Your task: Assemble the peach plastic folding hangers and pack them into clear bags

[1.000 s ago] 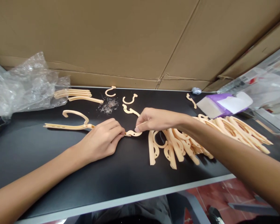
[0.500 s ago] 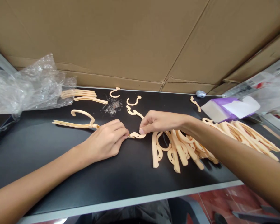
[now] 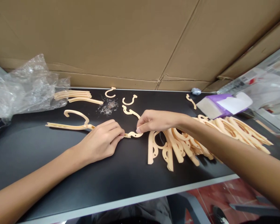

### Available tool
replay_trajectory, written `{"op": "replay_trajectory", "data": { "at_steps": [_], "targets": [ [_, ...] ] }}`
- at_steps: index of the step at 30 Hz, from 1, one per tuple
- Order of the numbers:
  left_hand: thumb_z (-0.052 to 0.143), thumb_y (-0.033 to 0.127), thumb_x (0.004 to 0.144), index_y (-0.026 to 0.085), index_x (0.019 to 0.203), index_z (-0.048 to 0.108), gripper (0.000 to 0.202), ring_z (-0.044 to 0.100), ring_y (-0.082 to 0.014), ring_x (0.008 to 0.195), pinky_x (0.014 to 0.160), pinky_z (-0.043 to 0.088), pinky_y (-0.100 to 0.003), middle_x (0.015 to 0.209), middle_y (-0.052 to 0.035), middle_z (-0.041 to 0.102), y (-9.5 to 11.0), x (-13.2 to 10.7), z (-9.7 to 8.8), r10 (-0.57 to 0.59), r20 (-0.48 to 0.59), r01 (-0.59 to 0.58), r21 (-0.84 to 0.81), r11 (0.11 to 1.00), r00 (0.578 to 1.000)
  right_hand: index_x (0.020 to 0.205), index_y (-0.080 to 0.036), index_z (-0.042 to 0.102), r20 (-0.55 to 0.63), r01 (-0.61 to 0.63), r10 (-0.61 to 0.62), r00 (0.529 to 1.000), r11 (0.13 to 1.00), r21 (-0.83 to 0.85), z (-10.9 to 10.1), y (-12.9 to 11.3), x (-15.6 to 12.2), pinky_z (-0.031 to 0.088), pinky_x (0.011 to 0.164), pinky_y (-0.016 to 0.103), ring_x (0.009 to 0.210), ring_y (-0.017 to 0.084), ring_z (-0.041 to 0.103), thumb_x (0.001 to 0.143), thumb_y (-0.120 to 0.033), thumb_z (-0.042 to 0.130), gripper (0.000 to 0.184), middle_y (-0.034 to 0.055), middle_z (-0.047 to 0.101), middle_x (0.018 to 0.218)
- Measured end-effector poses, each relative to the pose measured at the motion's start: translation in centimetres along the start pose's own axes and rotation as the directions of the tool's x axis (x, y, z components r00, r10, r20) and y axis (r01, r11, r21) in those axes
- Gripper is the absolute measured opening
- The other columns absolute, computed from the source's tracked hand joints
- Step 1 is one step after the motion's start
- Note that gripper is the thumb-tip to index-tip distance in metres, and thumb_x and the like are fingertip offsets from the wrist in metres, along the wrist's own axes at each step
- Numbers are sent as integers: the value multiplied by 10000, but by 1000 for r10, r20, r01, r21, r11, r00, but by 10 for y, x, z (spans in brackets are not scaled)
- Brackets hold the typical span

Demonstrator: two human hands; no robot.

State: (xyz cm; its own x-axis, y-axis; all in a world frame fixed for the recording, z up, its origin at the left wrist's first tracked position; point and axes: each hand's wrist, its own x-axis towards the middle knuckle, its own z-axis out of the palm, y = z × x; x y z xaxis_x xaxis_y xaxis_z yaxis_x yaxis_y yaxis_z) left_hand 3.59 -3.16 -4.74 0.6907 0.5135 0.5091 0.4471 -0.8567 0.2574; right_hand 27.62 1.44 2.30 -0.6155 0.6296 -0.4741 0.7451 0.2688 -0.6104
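A cream plastic folding hanger (image 3: 67, 126) lies low over the black table, its hook curving upward on the left. My left hand (image 3: 105, 139) is closed round its right arm and hides part of it. At that arm's end is a curved end piece (image 3: 135, 134) with a small hole, pinched between the thumb and fingers of my right hand (image 3: 146, 121). Whether the piece is fully seated in the arm I cannot tell. Just behind my right hand lies another curved piece (image 3: 128, 110), and a loose hook (image 3: 130, 100) is beyond it.
Folded hangers (image 3: 177, 144) are heaped at the right, partly under my right forearm. Loose straight arms (image 3: 79, 95) lie at the back left beside bubble wrap (image 3: 30, 84). Plastic crumbs (image 3: 108, 106), another hook (image 3: 110, 92) and a purple-white packet (image 3: 220, 105) are near the cardboard wall (image 3: 107, 40).
The whole view has shifted slightly, so things appear a little farther left. Both hands keep the same grip on the hanger and its end piece.
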Motion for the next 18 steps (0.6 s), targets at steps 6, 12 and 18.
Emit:
{"op": "replay_trajectory", "data": {
  "at_steps": [6,12,18],
  "targets": [
    [529,117,983,137,874,661,172,610,-175,774,718,521,-310,823,-59,682,1,0,-2,2,1,-2,3,1000,1000,837,-181,772,-104,-65,46,994,981,-183,6,-16,-10,361,636,271,720,146,548,870,-315,601,220,20,674,779],
    [532,124,982,142,892,658,155,617,-178,785,732,519,-314,846,-59,691,0,0,-1,-8,6,8,5,1000,1000,881,-247,782,-177,-157,103,979,933,-323,12,-23,-12,368,668,286,862,200,639,896,-338,574,228,36,750,897],
    [528,126,982,150,880,652,162,620,-179,780,726,511,-307,829,-55,687,0,-2,0,-19,7,19,18,1000,1000,928,-266,788,-237,-140,38,971,893,-429,20,-26,-18,357,676,297,906,226,666,918,-298,524,266,49,767,962]
  ]
}}
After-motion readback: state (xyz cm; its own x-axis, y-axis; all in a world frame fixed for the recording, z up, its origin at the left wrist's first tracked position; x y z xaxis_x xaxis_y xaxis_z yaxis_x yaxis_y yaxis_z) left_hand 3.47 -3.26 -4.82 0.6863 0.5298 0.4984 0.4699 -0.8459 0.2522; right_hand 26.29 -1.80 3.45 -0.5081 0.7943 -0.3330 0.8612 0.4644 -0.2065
